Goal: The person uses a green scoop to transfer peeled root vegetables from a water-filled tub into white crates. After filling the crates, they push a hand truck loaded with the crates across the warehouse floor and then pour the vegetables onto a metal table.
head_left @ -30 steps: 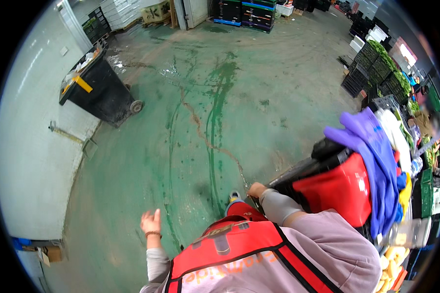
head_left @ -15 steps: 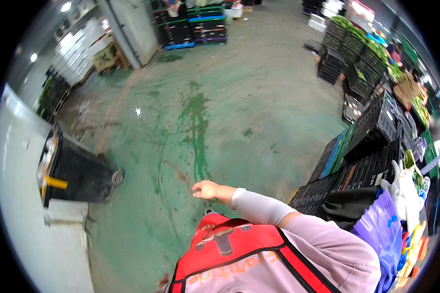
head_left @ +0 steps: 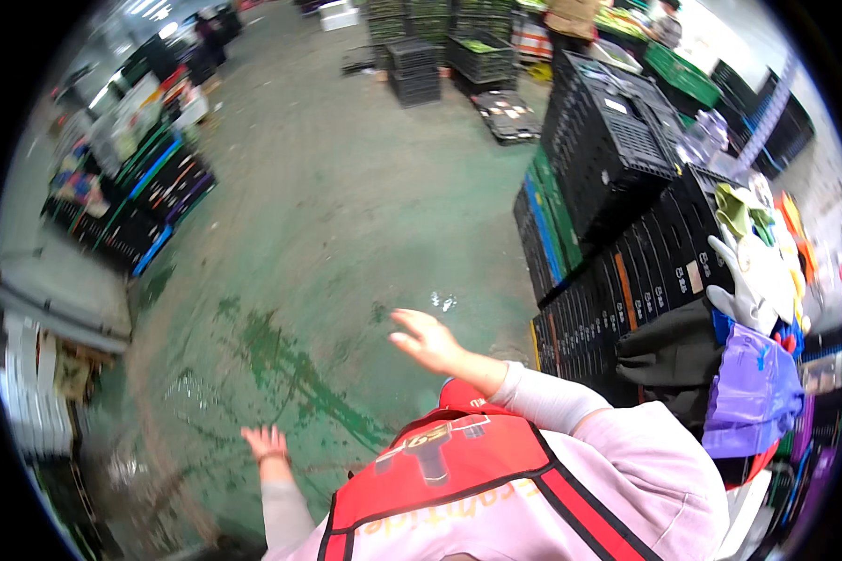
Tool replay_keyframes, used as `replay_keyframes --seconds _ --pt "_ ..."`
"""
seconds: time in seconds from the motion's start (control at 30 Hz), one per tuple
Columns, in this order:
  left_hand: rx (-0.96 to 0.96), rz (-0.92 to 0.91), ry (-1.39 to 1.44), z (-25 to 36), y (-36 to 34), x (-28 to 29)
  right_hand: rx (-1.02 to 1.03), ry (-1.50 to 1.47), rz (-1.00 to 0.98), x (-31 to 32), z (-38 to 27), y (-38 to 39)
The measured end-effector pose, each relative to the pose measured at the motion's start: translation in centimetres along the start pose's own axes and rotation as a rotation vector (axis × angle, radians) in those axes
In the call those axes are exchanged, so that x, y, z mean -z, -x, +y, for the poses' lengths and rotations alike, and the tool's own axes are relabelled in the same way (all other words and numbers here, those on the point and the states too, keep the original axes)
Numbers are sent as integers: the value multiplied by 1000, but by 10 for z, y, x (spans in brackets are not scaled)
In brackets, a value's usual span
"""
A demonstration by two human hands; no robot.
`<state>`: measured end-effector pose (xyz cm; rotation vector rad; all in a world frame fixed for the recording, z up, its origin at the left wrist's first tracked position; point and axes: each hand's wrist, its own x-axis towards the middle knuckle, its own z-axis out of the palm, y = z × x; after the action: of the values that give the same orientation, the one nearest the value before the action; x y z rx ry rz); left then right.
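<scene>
My right hand [head_left: 428, 340] is stretched out over the green floor, in front of my red apron [head_left: 458, 439]. Its fingers are extended and hold nothing. Lower on the left, my left hand [head_left: 267, 443] has its fingers spread, also with nothing in it. Neither touches any object. To the right of my right hand, the closest things are stacked black crates [head_left: 617, 309], with a dark cloth [head_left: 669, 351] and a purple plastic bag [head_left: 751, 388] over their near end. White gloves [head_left: 753, 285] lie beside the bag.
Wet patches [head_left: 295, 374] mark the floor [head_left: 365, 215]. More crate stacks [head_left: 126, 210] stand at the left wall. Ahead are a short stack of black crates [head_left: 412, 73] and a flat black crate [head_left: 507, 116]. A green crate [head_left: 680, 77] and a person [head_left: 664, 28] are at the far right.
My view has turned to the right, bringing the crate stacks closer to the middle. My left hand has come into sight, and my right hand's fingers have straightened from a curl.
</scene>
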<state>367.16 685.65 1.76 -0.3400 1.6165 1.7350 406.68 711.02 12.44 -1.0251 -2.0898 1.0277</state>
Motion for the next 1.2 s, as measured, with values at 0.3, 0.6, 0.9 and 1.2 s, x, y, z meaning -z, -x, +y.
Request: replay_keyframes --seconds 0.3,0.6,0.9,1.2 --pt "1024 -1591 198 -26 124 -530 173 624 155 123 49 -164" --pt "-388 -305 -727 79 -195 -564 -134 242 992 397 153 -214" --pt "-470 -584 -1493 6 -272 -812 -637 405 1088 526 209 -203" --pt "-493 -1344 -1346 -36 -277 -1118 -712 844 1919 617 224 -113"
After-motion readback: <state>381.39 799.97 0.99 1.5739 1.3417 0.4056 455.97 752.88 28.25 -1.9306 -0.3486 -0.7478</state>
